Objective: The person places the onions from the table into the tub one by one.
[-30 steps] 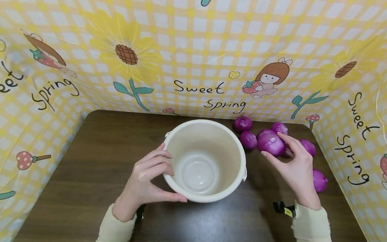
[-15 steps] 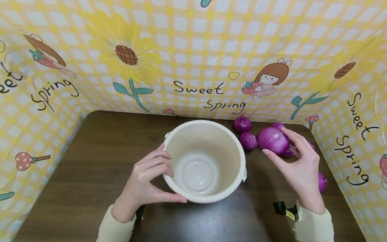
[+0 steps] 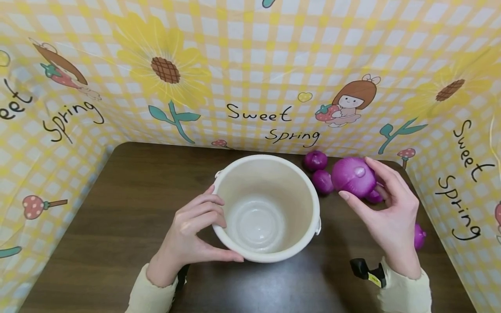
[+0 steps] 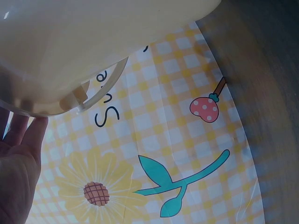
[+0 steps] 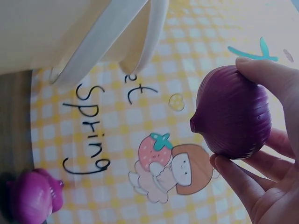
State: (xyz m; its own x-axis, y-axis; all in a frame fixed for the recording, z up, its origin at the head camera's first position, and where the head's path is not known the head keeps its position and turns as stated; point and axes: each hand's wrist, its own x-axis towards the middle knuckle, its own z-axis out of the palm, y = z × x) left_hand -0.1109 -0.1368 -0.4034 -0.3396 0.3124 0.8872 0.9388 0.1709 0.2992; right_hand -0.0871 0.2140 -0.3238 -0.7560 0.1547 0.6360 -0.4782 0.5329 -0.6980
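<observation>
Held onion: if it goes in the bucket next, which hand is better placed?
Probably the right hand: it grips the onion, while the left hand holds the bucket rim.

A dark wood-grain table (image 3: 117,217) with rounded far corners spreads before you, bearing a cream bucket (image 3: 274,178). To your right on the tabletop sit a purple onion (image 3: 315,161), a second onion (image 3: 322,181) just nearer, a partly hidden third (image 3: 374,197) and, near the right edge, a fourth (image 3: 419,236).

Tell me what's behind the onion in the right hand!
In the head view, a bit of another onion peeks out behind the held onion, by the right hand. The held onion and hand cover the rest, so I can't tell what else hides there.
</observation>
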